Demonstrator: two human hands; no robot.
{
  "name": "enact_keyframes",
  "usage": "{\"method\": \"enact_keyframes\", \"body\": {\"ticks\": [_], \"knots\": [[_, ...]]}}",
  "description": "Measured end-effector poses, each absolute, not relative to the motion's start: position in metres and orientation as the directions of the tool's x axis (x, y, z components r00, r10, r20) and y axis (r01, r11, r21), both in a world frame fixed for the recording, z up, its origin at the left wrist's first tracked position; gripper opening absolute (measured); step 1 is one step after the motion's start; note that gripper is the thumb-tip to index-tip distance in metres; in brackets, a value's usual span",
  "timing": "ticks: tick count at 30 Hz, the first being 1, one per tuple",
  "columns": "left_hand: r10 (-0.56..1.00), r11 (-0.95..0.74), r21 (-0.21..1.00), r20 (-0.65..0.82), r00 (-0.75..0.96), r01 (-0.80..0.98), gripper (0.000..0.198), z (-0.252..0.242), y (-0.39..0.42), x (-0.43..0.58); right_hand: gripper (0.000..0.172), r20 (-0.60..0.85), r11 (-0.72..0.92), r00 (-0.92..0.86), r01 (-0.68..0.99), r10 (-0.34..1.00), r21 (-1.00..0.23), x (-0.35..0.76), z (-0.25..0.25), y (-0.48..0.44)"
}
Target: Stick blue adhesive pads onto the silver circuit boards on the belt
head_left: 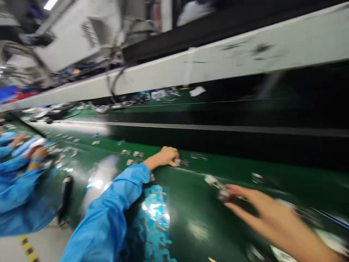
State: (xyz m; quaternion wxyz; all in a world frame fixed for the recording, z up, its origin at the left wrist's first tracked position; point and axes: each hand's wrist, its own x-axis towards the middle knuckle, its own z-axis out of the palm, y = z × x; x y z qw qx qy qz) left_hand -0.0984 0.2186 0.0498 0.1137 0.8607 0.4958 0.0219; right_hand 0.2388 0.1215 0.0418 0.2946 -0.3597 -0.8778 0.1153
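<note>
Showing, from left to right, a tilted head-camera view along a long dark-green conveyor bench (196, 203). At far left, a co-worker's two hands (38, 154) in light-blue sleeves rest near the bench edge, well apart from the person's own hands. A yellow-and-black striped floor marking (27, 245) lies below them on the grey floor, and a blurred black object (65, 198) stands just beside the bench edge. Small silver metal parts (137, 154) lie scattered in a loose row along the bench. At centre, the left hand (163, 157), in a light-blue sleeve (106, 214), is curled, its fingertips pinching one small silver metal part (177, 161) against the green surface. A shiny, mottled blue sheet (151, 222) lies under that forearm. At right, the bare right hand (253, 207) has its fingers spread around a silvery metal piece (223, 194); blur hides whether it grips. A wide gap separates the hands. A dark band (218, 145) bounds the belt's far side, below a long off-white rail (231, 58).
</note>
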Motion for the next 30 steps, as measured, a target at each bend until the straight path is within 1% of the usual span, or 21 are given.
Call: {"method": "enact_keyframes", "body": {"ticks": [2,3,6,8,9,11,13,16,18,21,22,23,25,26,28,30], "knots": [[0.864,-0.475,0.248,-0.048,0.500,0.844,0.022,0.042,0.233,-0.094,0.029,0.345,0.781,-0.704,0.516,0.620,-0.351,0.240,0.027,0.093],[0.867,-0.474,0.261,-0.031,0.498,0.841,0.021,0.040,0.237,-0.091,0.028,0.299,0.787,-0.733,0.525,0.612,-0.323,0.236,0.021,0.083],[0.873,-0.473,0.295,0.035,0.486,0.830,0.019,0.041,0.226,-0.073,0.023,0.255,0.726,-0.682,0.619,0.686,-0.298,0.231,0.013,0.078],[0.870,-0.483,0.318,0.069,0.488,0.816,0.024,0.038,0.199,-0.057,0.022,0.236,0.660,-0.616,0.691,0.751,-0.296,0.248,0.018,0.097],[0.866,-0.489,0.330,0.075,0.494,0.807,0.029,0.035,0.182,-0.047,0.024,0.224,0.613,-0.571,0.732,0.790,-0.296,0.263,0.023,0.113],[0.860,-0.496,0.348,0.068,0.506,0.796,0.035,0.024,0.145,-0.028,0.036,0.203,0.489,-0.447,0.820,0.871,-0.296,0.300,0.030,0.153],[0.861,-0.491,0.349,0.055,0.506,0.798,0.038,0.013,0.117,-0.011,0.045,0.175,0.411,-0.374,0.860,0.911,-0.303,0.335,0.029,0.196],[0.864,-0.485,0.327,0.035,0.502,0.811,0.045,0.007,0.110,-0.007,0.054,0.065,0.398,-0.402,0.845,0.913,-0.356,0.364,0.013,0.247],[0.874,-0.469,0.300,0.025,0.484,0.831,0.043,0.014,0.129,-0.024,0.055,0.016,0.393,-0.421,0.831,0.907,-0.394,0.372,0.001,0.263],[0.920,-0.386,0.250,0.034,0.391,0.888,0.031,0.031,0.178,-0.065,0.051,0.008,0.386,-0.424,0.816,0.906,-0.430,0.381,-0.011,0.267],[0.936,-0.349,0.239,0.039,0.351,0.906,0.036,0.035,0.195,-0.079,0.051,0.015,0.384,-0.420,0.814,0.908,-0.436,0.384,-0.012,0.266],[0.947,-0.318,0.235,0.037,0.319,0.918,0.045,0.037,0.211,-0.092,0.052,0.022,0.382,-0.416,0.812,0.909,-0.441,0.387,-0.012,0.265],[0.956,-0.288,0.243,0.021,0.292,0.926,0.064,0.036,0.236,-0.110,0.054,0.040,0.385,-0.413,0.805,0.910,-0.452,0.393,-0.012,0.264],[0.956,-0.287,0.251,0.012,0.293,0.925,0.068,0.034,0.244,-0.115,0.054,0.052,0.388,-0.412,0.798,0.910,-0.461,0.395,-0.013,0.264],[0.955,-0.287,0.261,0.007,0.296,0.922,0.067,0.027,0.251,-0.116,0.052,0.083,0.387,-0.399,0.785,0.913,-0.485,0.399,-0.016,0.265],[0.962,-0.270,0.254,0.026,0.272,0.929,0.068,0.019,0.249,-0.115,0.046,0.141,0.380,-0.361,0.773,0.922,-0.508,0.399,-0.020,0.266]]}}
